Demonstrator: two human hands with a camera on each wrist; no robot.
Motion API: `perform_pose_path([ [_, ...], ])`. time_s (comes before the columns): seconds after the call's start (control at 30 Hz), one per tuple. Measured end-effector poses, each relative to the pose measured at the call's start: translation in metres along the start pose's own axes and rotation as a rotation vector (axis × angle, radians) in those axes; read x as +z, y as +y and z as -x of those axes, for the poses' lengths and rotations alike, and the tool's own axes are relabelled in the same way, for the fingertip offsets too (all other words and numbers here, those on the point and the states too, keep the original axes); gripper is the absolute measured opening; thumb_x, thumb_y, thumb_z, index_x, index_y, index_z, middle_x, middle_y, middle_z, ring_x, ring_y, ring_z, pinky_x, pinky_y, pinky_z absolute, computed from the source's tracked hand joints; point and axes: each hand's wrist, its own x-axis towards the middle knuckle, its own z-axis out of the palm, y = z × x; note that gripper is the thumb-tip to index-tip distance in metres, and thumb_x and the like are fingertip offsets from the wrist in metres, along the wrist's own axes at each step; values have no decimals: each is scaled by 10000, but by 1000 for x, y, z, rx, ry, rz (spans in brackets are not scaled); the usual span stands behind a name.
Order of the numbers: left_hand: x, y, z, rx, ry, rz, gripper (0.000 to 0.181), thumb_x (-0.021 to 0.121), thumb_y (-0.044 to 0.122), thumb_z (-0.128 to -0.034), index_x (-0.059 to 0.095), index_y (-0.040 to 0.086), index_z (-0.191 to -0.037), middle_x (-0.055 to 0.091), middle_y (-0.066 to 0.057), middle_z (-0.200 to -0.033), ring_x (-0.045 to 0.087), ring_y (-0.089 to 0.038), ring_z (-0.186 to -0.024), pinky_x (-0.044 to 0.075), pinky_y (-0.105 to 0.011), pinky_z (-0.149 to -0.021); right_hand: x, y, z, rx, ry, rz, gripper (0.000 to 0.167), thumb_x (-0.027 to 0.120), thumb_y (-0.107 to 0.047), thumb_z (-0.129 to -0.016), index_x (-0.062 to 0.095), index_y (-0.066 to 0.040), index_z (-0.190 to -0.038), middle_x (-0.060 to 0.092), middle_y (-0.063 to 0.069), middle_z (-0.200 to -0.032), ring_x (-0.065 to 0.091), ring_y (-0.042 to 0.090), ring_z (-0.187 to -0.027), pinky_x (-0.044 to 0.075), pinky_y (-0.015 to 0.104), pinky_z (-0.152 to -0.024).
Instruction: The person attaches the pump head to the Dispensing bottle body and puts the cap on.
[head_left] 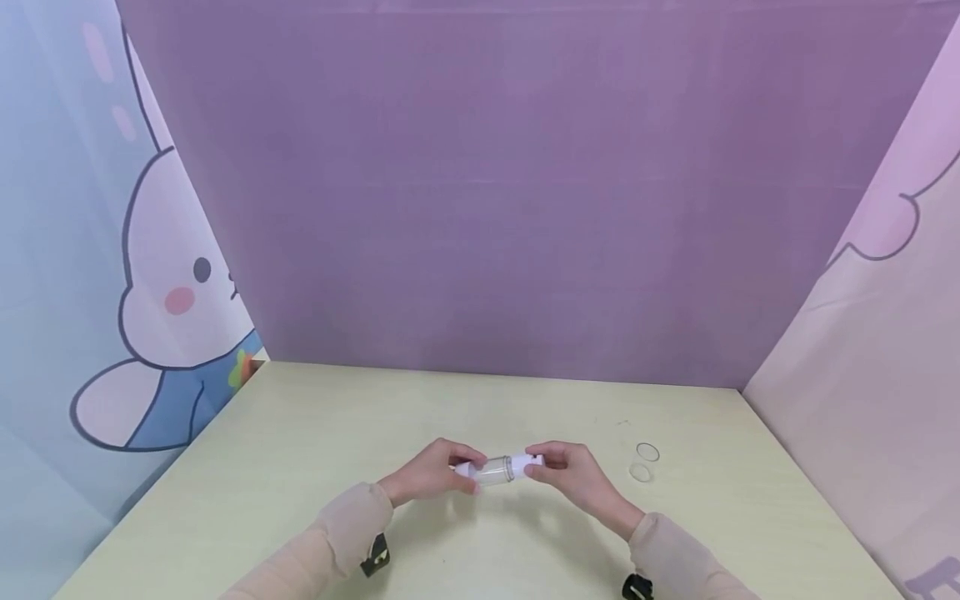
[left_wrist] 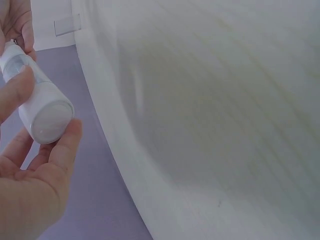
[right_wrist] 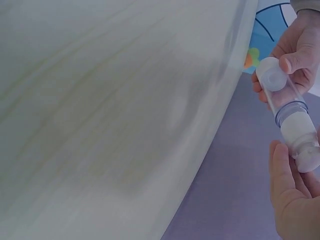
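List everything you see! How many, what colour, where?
pump bottle: 1, clear and white, in both hands
dark ring: 1, blackish, on table, right
pale ring: 1, whitish, beside it
table: 1, pale yellow, beneath
backdrop: 1, purple, behind table
cartoon curtain: 1, mostly blue, left
printed curtain: 1, pinkish, right
clear rectangle: 1, colourless, left wrist view's top
wrist devices: 2, black, by sleeves
sleeves: 2, beige, forearms
left hand: 1, bare, gripping bottle
right hand: 1, bare, gripping bottle

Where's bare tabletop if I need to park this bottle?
Bare: the tabletop left of the left hand, and the strip between the clear-bodied bottle and the purple backdrop. Crowded: right of the right hand, where a dark ring and a clear ring lie.
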Motion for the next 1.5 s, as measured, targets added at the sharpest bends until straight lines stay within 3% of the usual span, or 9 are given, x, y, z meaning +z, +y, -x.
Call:
perform_pose_path([
  [0.47, 1, 0, 1, 15, -3, 11, 364, 738, 102, -736, 660, 68, -1090, 648, -82, -1099, 577, -177, -946, 451, -343, -819, -3, 0, 4, -48, -55, -160, 438, 675, 5, -775, 538, 102, -1179, 531, 299, -1212, 548, 395, -1094, 506, 271, -811],
  [0.67, 1, 1, 1, 17, -2, 14, 363, 738, 94, -734, 662, 64, -1088, 646, -87, -1103, 573, -185, -950, 449, -361, -827, -4, -3, 4, -60, -85, -170, 446, 667, 22, -776, 530, 101, -1193, 501, 309, -1241, 537, 388, -1110, 503, 266, -815],
  [0.9, 3, 0, 1, 19, -1, 5, 352, 739, 86, -736, 666, 63, -1080, 645, -89, -1106, 574, -189, -956, 451, -369, -827, -3, -2, 5, -38, -116, -154, 394, 652, 30, -787, 559, 89, -1166, 559, 278, -1174, 607, 317, -1005, 519, 274, -778],
  [1.5, 2, -2, 1, 26, -4, 12, 358, 740, 95, -732, 664, 56, -1080, 643, -94, -1107, 571, -188, -946, 449, -361, -812, -1, -1, 4, -15, -96, -129, 349, 668, -13, -791, 598, 74, -1121, 619, 232, -1091, 623, 252, -954, 522, 265, -764],
])
